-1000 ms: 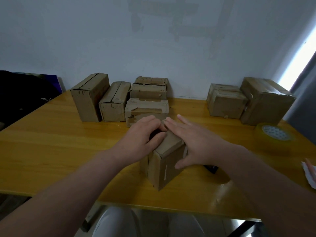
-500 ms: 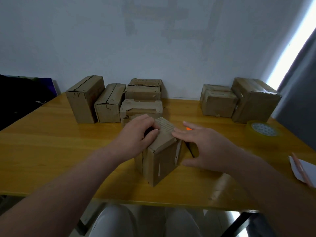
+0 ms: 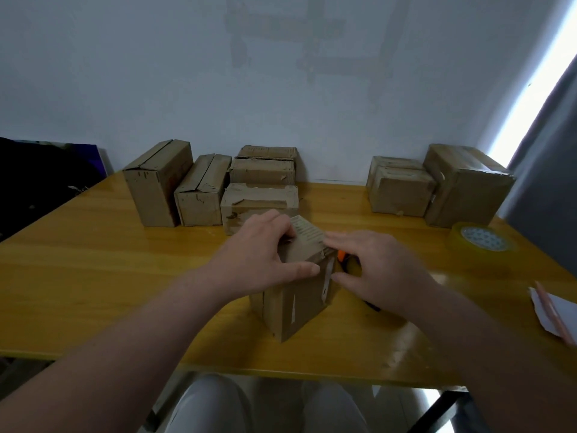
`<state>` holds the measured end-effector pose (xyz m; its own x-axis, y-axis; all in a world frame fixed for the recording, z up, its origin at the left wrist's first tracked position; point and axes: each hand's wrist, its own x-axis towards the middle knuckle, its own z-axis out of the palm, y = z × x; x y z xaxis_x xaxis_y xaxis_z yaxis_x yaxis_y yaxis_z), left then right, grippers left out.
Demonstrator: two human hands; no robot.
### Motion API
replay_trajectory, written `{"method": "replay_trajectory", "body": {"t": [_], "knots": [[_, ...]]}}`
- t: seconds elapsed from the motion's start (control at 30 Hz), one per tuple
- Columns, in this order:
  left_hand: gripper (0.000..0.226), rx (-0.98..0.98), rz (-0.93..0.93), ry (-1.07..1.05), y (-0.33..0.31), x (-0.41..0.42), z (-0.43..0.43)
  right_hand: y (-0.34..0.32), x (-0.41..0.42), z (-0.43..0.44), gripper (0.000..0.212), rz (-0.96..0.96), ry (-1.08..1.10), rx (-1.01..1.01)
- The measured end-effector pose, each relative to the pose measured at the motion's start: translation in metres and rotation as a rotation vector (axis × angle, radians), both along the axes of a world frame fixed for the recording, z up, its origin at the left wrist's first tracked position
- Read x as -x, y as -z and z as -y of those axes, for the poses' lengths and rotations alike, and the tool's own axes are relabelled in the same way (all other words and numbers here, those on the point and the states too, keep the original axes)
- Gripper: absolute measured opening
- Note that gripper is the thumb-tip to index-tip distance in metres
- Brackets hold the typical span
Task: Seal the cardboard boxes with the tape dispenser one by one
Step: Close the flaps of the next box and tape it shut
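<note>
Tabletop [image 3: 93, 260]: left hand [image 3: 259, 254] grips box [image 3: 296, 307], right [image 3: 384, 270] covers dispenser [image 3: 342, 254].

My right hand [image 3: 384, 270] is blurred and covers most of the dispenser [image 3: 342, 255]. Only an orange bit and dark edges show, so I cannot tell whether I grip it. My left hand [image 3: 259, 254], gripping the box [image 3: 299, 304], hides much of its top. Far right of my right hand, the frame edge cuts off the paper [image 3: 559, 310].

no readable text showing anywhere, rows of faint printed lines sitting on the raised flap [image 3: 305, 235] of the front box [image 3: 293, 303], coming out too blurred and small to read
</note>
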<state>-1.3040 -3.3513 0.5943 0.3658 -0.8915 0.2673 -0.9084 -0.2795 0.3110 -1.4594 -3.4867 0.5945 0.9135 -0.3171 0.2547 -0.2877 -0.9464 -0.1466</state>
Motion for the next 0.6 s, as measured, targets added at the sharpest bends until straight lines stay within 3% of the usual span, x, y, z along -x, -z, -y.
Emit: {"method": "replay_trajectory", "body": {"t": [0.13,0.27,0.37,0.47,0.6], "knots": [[0.056,-0.013,-0.015,-0.038,-0.006,0.004,0.001,-0.007,-0.003,0.001,0.029,0.077,0.067,0.059],[0.068,-0.060,-0.154,-0.067,-0.007,0.002,0.002,-0.009,-0.006,0.004,0.011,0.127,0.143,0.031],[0.092,-0.094,-0.265,-0.084,-0.008,-0.006,0.001,-0.002,-0.008,0.008,0.016,0.156,0.167,-0.053],[0.098,0.065,-0.389,-0.080,-0.008,-0.016,-0.003,0.004,-0.009,0.014,0.035,0.214,0.189,-0.136],[0.104,0.250,-0.853,-0.071,0.004,-0.033,-0.014,0.008,-0.013,0.024,0.042,0.305,0.260,-0.243]]}}
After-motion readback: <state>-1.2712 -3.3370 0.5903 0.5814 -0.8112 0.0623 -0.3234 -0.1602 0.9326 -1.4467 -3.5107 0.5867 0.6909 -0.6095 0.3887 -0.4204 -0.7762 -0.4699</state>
